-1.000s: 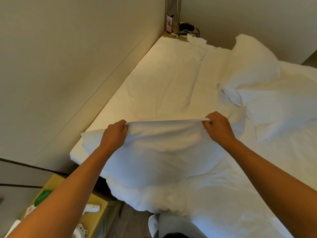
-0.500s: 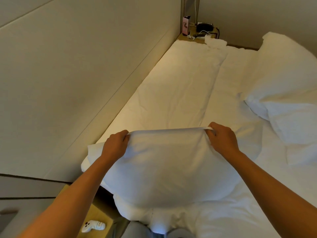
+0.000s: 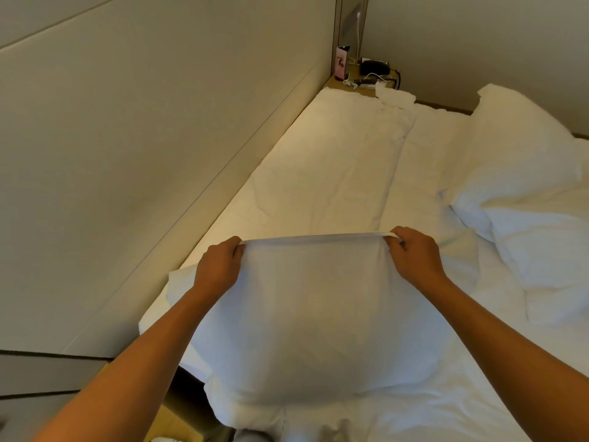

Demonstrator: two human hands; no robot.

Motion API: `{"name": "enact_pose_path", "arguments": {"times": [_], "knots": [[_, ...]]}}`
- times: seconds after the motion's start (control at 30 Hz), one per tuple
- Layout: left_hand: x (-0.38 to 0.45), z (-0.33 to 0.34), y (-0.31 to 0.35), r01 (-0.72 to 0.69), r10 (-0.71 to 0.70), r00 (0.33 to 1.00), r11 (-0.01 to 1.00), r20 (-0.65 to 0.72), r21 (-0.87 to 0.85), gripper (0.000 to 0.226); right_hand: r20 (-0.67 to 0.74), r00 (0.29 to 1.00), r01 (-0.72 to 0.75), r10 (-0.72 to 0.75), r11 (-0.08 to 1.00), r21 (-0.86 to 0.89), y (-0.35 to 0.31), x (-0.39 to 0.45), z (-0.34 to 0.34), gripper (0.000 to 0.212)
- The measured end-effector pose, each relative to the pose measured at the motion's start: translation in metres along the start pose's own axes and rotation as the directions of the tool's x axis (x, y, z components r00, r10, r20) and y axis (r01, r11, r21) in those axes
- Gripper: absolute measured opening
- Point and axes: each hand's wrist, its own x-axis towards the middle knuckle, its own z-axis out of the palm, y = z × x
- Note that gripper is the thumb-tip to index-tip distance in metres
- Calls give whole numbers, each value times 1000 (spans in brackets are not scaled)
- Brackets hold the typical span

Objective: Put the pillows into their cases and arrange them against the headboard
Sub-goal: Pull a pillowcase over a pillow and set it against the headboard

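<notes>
- Two hands showing: left hand and right hand are each pinching a top corner of one cased pillow, holding its edge taut at 6 o'clock.
- Two more pillows are lying piled at 3 o'clock.
- White bed is running along a beige padded wall.
- Nightstand at 12 o'clock is holding cables; writing unreadable.

both arms reach forward (bare forearms); left hand and right hand are apart, knuckles up, fingers curled and pinching the cloth edge.
</notes>
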Motion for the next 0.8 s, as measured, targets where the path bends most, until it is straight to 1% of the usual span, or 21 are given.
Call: {"name": "enact_pose_path", "arguments": {"times": [0.17, 0.27, 0.33, 0.4, 0.47, 0.63, 0.8], "knots": [[16, -34, -2, -24, 21, 996, 999, -82, -38, 30, -48, 998, 47, -47, 999, -5, -41, 22, -15, 34], [23, -68, -4, -25, 16, 988, 998, -154, -55, 29, -86, 988, 126, -125, 992, 17, -80, 40, -27, 34], [27, -97, -6, -22, 9, 974, 998, -226, -55, 33, -116, 977, 184, -178, 982, 44, -110, 55, -34, 33], [27, -125, -8, -3, -19, 958, 997, -284, -76, 38, -139, 964, 237, -226, 969, 69, -140, 69, -38, 32], [24, -148, -14, 27, -59, 945, 994, -323, -104, 36, -148, 951, 285, -271, 954, 88, -166, 81, -37, 33], [3, -169, -40, 111, -144, 916, 988, -375, -110, 35, -119, 935, 346, -333, 932, 107, -201, 98, -10, 31], [-15, -164, -64, 182, -211, 895, 977, -393, -109, 34, -94, 942, 333, -323, 934, 128, -222, 111, 33, 35]]}}
